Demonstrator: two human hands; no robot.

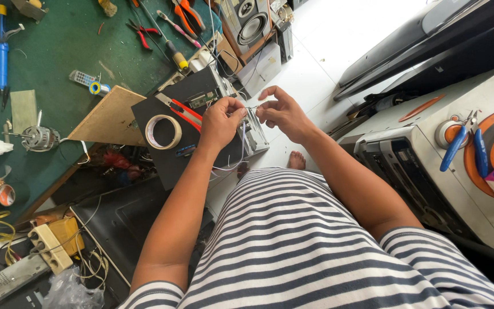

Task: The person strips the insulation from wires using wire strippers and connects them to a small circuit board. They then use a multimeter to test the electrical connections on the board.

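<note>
Both hands are up in front of the chest, over the gap between the green bench (75,51) and the white appliance (430,171). Left hand (219,121) is pinched shut w/ thumb and forefinger on the thin pale wires (231,165); right hand (284,114) pinches the other end of the same wires, its other fingers fanned out. The two pinch points sit just beside each other, nearly touching, approx. over the grey metal chassis (255,136) below.

Progress, judging by how things lie: the wire ends look brought together and gripped, so the gathering part seems done; any joining or twisting looks only begun, since the meeting point is too small to tell if it's wound or just held. The tape roll (163,131) lies untouched on the black board (172,149), and the red-handled cutters (181,109) lie beside it, so nothing is wrapped yet.

The wires: very fine, whitish-lilac, a few strands hanging in a slack loop from the left hand down toward the striped shirt (293,240). Bare tips can't be made out.

Around: blue-handled pliers (455,146) rest on the white appliance at the right; a small motor (38,137) and a speaker box (247,23) sit farther off, well apart from the hands
</note>
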